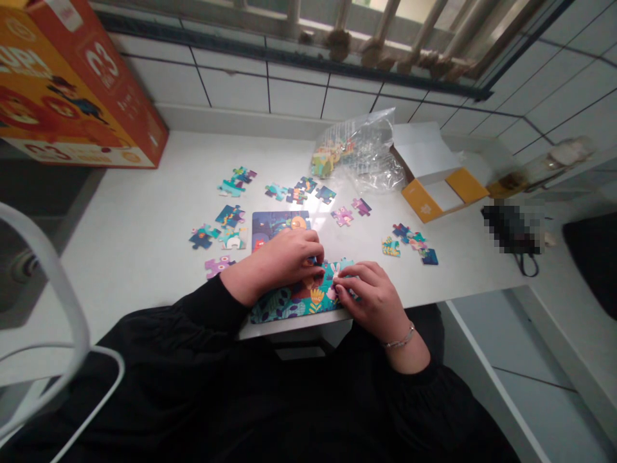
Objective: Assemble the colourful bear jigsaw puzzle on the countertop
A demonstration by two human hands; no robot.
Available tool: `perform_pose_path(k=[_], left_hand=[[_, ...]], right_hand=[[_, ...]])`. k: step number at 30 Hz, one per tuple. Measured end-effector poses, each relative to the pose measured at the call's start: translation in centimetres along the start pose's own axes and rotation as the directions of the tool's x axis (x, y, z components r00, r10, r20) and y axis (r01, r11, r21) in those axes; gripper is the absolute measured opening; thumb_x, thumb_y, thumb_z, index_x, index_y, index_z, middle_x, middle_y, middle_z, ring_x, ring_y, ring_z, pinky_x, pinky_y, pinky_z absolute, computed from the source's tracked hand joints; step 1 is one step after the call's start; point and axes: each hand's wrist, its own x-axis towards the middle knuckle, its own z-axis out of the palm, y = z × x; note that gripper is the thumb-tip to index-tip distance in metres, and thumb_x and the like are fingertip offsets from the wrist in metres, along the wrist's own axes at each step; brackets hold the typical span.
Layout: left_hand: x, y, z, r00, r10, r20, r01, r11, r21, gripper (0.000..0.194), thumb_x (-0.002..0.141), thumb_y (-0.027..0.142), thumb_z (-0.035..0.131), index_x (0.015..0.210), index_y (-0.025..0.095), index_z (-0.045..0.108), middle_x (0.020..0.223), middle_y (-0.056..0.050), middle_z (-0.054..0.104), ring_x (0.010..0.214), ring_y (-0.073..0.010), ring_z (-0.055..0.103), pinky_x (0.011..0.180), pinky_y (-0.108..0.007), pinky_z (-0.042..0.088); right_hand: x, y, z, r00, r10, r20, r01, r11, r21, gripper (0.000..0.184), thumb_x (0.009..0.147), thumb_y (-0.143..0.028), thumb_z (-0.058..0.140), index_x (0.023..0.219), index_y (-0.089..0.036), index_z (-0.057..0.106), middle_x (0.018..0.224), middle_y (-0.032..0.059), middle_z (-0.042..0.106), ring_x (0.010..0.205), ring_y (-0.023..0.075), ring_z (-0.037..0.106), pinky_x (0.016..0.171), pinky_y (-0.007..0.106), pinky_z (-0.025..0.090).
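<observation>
A partly assembled jigsaw puzzle (pixel 284 305) lies flat at the counter's front edge, with teal leaves, a yellow flower and a white rabbit in its lower part. My left hand (pixel 294 252) reaches across its middle, fingers curled down and closed on its surface; what the fingertips grip is mostly hidden. At the right side, my right hand (pixel 371 292) pinches the jigsaw piece with the rabbit (pixel 335 270), thumb and fingers close together. Whether this piece is locked into its neighbours, I cannot tell. Part of the puzzle's upper section is covered by my left hand and wrist.
Loose jigsaw pieces lie left (pixel 230 216), behind (pixel 306 184) and right (pixel 418 240) of the puzzle. Farther back are a clear plastic bag (pixel 359 151) with pieces inside and an opened yellow-white box (pixel 429 186). A large orange box (pixel 91 83) stands back left; a white cable (pixel 72 308) loops at left.
</observation>
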Motion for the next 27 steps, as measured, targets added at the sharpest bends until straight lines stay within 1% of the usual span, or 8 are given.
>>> perform_pose_path(k=[4,8,9,13,16,22,27], left_hand=[[0.0,0.0,0.1,1.0,0.005,-0.009,-0.005,1.0,-0.002,0.011,0.096,0.031,0.084,0.095,0.021,0.079,0.103,-0.007,0.073,0.09,-0.022,0.067,0.078,-0.034,0.045],[0.0,0.0,0.0,1.0,0.005,-0.003,-0.005,1.0,-0.004,0.012,0.096,0.032,0.083,0.095,0.021,0.079,0.103,-0.007,0.073,0.09,-0.0219,0.067,0.078,-0.034,0.045],[0.0,0.0,0.0,1.0,0.0,0.003,0.0,1.0,-0.001,0.013,0.096,0.033,0.083,0.095,0.02,0.079,0.103,-0.007,0.073,0.09,-0.022,0.067,0.078,-0.034,0.045],[0.0,0.1,-0.2,1.0,-0.016,0.02,0.016,1.0,0.007,0.014,0.097,0.033,0.083,0.095,0.02,0.078,0.105,-0.008,0.073,0.09,-0.022,0.067,0.079,-0.034,0.045],[0.0,0.1,-0.3,1.0,-0.02,0.02,0.02,1.0,0.002,0.014,0.097,0.033,0.082,0.094,0.019,0.079,0.105,-0.008,0.073,0.09,-0.0221,0.067,0.079,-0.034,0.045],[0.0,0.0,-0.9,0.998,-0.038,0.05,0.04,0.999,-0.025,0.009,0.096,0.029,0.082,0.093,0.021,0.082,0.101,-0.007,0.073,0.088,-0.0214,0.066,0.078,-0.033,0.046],[-0.2,-0.3,-1.6,0.995,-0.051,0.085,0.055,0.997,-0.048,0.008,0.097,0.029,0.08,0.095,0.022,0.084,0.1,-0.008,0.073,0.09,-0.0216,0.067,0.081,-0.033,0.048]], right_hand=[[-0.1,0.0,0.0,1.0,-0.011,-0.003,0.011,1.0,-0.011,0.011,0.104,-0.019,0.073,0.112,-0.026,0.076,0.113,0.0065,0.08,0.108,0.0275,0.068,0.095,0.049,0.059],[-0.2,-0.1,0.0,0.999,-0.014,-0.04,0.012,0.999,-0.05,0.024,0.104,-0.023,0.073,0.128,-0.024,0.074,0.123,0.0104,0.079,0.113,0.0293,0.069,0.098,0.05,0.058],[-0.2,-0.2,0.0,0.999,-0.015,-0.034,0.013,0.998,-0.058,0.023,0.104,-0.023,0.073,0.127,-0.024,0.074,0.123,0.0102,0.079,0.114,0.0294,0.069,0.098,0.05,0.057],[0.0,-0.3,0.0,1.0,-0.008,0.022,0.009,0.998,-0.054,0.007,0.105,-0.023,0.073,0.11,-0.026,0.077,0.117,0.0057,0.081,0.113,0.0277,0.07,0.096,0.048,0.056],[0.1,-0.4,0.1,1.0,0.002,0.022,-0.001,0.999,-0.047,0.007,0.104,-0.023,0.073,0.108,-0.027,0.077,0.117,0.0053,0.081,0.112,0.0276,0.071,0.096,0.048,0.056],[0.3,-0.5,0.3,1.0,-0.019,0.002,0.019,1.0,-0.001,0.008,0.104,-0.022,0.072,0.105,-0.028,0.077,0.114,0.0061,0.081,0.108,0.0254,0.072,0.097,0.047,0.062],[0.5,-0.8,0.6,1.0,-0.022,0.009,0.021,1.0,0.01,0.01,0.106,-0.022,0.07,0.11,-0.028,0.077,0.117,0.0058,0.082,0.109,0.0248,0.073,0.1,0.047,0.062]])
